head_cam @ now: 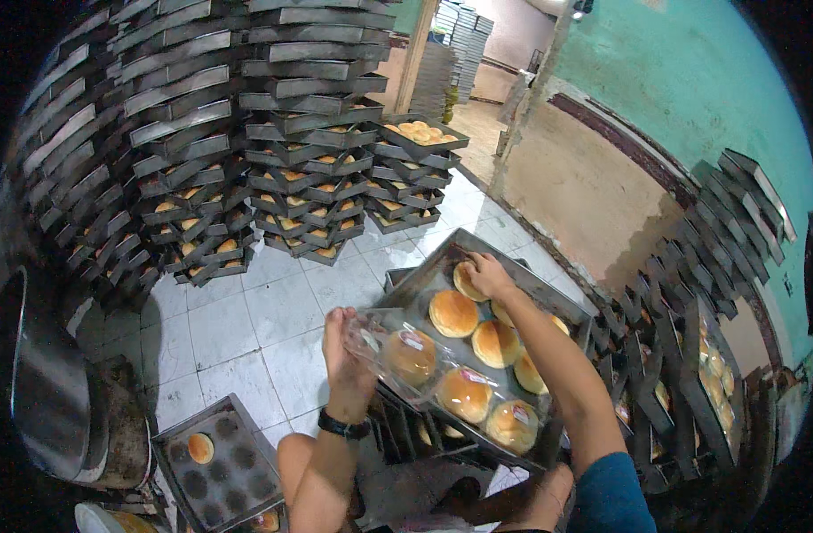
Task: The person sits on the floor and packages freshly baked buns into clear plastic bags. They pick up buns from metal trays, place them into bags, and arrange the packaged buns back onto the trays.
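A dark metal baking tray (446, 250) lies before me, holding several round golden buns. My right hand (489, 274) reaches across it, with its fingers on a bun (468, 285) near the far corner. At the tray's left edge my left hand (346, 346) grips clear plastic bags (376, 333) that spread over the near-left part of the tray. Under the plastic lies a bun (409, 360). Along the near side, a bagged bun (465, 394) and another bagged bun (511, 426) bear small printed labels.
Tall stacks of metal trays (306, 106) with buns stand on the tiled floor (293, 293). More stacked trays (699, 393) lean at the right by the wall. A tray (223, 453) with one bun (200, 448) sits low at the left, near a metal drum (53, 380).
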A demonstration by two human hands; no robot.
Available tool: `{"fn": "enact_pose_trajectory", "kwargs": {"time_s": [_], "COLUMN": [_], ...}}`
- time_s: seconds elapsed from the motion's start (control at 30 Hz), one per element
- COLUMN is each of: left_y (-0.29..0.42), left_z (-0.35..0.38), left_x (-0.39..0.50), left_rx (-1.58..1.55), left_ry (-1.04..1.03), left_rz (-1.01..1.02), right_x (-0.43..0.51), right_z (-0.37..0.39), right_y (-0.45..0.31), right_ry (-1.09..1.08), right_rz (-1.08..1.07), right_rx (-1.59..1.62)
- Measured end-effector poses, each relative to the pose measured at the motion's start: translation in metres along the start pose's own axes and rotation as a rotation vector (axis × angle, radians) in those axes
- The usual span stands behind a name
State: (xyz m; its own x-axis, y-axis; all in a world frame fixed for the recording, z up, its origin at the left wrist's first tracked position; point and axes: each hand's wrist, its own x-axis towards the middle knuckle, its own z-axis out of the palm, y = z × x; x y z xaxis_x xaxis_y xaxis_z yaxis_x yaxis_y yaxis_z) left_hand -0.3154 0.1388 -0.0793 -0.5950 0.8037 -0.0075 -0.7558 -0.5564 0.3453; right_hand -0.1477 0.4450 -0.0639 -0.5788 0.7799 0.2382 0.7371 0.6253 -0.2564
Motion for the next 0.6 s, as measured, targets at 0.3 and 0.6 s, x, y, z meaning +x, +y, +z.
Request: {"fn": "enact_pose_trajectory", "kwargs": {"time_s": [0.3, 0.6], "left_y": [0.001, -0.001], "left_z": [0.012, 0.005], "left_x": [-0.003, -0.008], "left_rx": [-0.114, -0.056], "left_ry": [0.064, 0.073], "left_rz": [-0.007, 0.003], "right_x": [0.038, 0.032], "right_z": [0.007, -0.072], "right_y": [-0.011, 0.011], "right_ry": [-0.293, -0.901], "right_rz": [0.085, -0.178], "right_rx": [-0.366, 0.026]}}
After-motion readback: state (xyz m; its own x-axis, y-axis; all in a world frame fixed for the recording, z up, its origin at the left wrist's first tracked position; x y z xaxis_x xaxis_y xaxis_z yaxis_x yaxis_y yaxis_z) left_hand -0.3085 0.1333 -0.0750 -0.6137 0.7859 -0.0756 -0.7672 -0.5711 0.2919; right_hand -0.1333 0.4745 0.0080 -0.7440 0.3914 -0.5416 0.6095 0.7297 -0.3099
